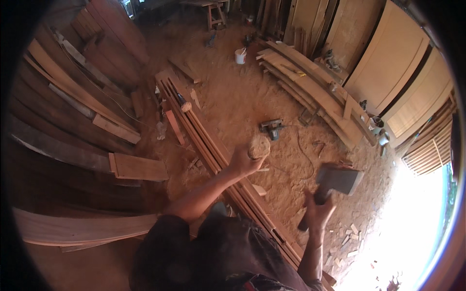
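Observation:
My left hand [246, 162] is closed around a chisel [259, 147], held upright over the long boards. Its round, frayed wooden handle end faces up, and the blade is hidden below. In my right hand [319, 212] is the handle of a mallet [338, 180], its broad grey block head raised to the right of the chisel. Beneath my left forearm runs a stack of long, narrow wooden boards [206, 138] with grooves or gaps along it. A second chisel [184, 104] with a frayed wooden end lies on the stack's far part.
A corded power tool [273, 128] sits on the sawdust-covered floor beyond the stack. Planks [310, 89] are piled at the far right, near leaning door panels [388, 72]. A white bucket [240, 56] stands farther back. More boards [87, 116] lean along the left.

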Motion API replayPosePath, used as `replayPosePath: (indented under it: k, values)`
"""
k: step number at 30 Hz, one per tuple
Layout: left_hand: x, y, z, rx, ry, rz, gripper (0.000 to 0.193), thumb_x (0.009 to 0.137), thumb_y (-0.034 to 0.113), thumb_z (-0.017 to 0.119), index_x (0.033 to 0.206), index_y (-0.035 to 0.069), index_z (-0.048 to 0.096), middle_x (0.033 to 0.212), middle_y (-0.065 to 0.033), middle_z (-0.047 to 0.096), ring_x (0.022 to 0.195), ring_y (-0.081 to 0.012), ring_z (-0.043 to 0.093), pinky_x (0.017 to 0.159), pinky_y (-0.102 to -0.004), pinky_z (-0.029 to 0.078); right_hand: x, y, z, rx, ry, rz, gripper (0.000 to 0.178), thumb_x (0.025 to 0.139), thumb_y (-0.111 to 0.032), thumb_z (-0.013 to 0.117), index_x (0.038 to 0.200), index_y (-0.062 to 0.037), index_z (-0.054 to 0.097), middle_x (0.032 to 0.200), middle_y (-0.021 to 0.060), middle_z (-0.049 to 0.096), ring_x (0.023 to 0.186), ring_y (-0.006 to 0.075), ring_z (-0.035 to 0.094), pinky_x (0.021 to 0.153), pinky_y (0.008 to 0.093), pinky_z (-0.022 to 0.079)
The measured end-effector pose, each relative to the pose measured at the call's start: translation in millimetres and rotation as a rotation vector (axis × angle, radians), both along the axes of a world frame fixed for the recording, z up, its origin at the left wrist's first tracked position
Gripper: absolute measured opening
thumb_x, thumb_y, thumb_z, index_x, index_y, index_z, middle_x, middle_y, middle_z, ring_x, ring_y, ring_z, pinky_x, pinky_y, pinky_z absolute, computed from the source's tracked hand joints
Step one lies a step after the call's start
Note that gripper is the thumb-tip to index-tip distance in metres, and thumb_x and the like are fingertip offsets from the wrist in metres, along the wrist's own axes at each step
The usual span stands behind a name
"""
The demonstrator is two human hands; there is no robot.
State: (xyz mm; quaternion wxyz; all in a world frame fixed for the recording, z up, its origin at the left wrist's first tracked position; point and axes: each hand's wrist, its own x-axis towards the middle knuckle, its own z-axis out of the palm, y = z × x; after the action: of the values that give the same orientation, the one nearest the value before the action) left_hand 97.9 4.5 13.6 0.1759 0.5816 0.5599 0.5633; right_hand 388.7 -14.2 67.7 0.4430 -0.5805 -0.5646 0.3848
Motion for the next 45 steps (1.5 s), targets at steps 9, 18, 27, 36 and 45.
replayPosePath:
  k: [9,18,27,36,45]
  values:
    - [14,-8,4,0.066,-0.052,0.038,0.018,0.095,0.017,0.077,0.106,0.003,0.074,0.086,-0.0123,0.077,0.082,-0.0141,0.072,0.069,-0.0406,0.058,-69,48,39,0.421,-0.593,0.519,0.043,0.087,-0.019,0.082,0.119,0.0031,0.064,0.081,0.0246,0.073,0.072,0.0401,0.074,0.066,0.0482,0.059]
    - [-7,-10,-11,0.090,-0.065,0.099,0.010,0.093,0.012,0.079,0.098,0.004,0.073,0.085,-0.0090,0.074,0.081,-0.0177,0.073,0.069,-0.0358,0.055,-52,30,129,0.371,-0.162,0.081,0.027,0.088,-0.016,0.087,0.101,0.0008,0.070,0.073,0.0072,0.070,0.059,0.0157,0.064,0.056,0.0295,0.052]
    - [0,-18,-6,0.104,-0.088,0.098,0.009,0.095,0.011,0.077,0.093,0.004,0.072,0.082,-0.0068,0.073,0.079,-0.0183,0.073,0.066,-0.0361,0.054,-57,14,160,0.561,0.251,0.057,0.020,0.094,-0.002,0.081,0.097,-0.0023,0.061,0.067,0.0041,0.060,0.050,0.0090,0.054,0.047,0.0243,0.045]
    - [-13,-14,-3,0.109,-0.138,0.169,0.011,0.095,0.013,0.078,0.092,0.006,0.071,0.082,-0.0033,0.072,0.078,-0.0150,0.070,0.068,-0.0342,0.054,-64,12,150,0.379,0.190,0.096,0.026,0.090,-0.001,0.084,0.103,0.0008,0.062,0.070,0.0063,0.066,0.053,0.0103,0.060,0.045,0.0245,0.045]
    - [-13,9,-16,0.145,-0.147,0.202,0.014,0.092,0.013,0.077,0.102,0.003,0.075,0.095,-0.0157,0.078,0.091,-0.0247,0.077,0.075,-0.0394,0.057,-100,39,56,0.592,-0.774,0.617,0.028,0.085,-0.012,0.078,0.106,-0.0002,0.064,0.074,0.0236,0.068,0.070,0.0443,0.071,0.061,0.0480,0.058]
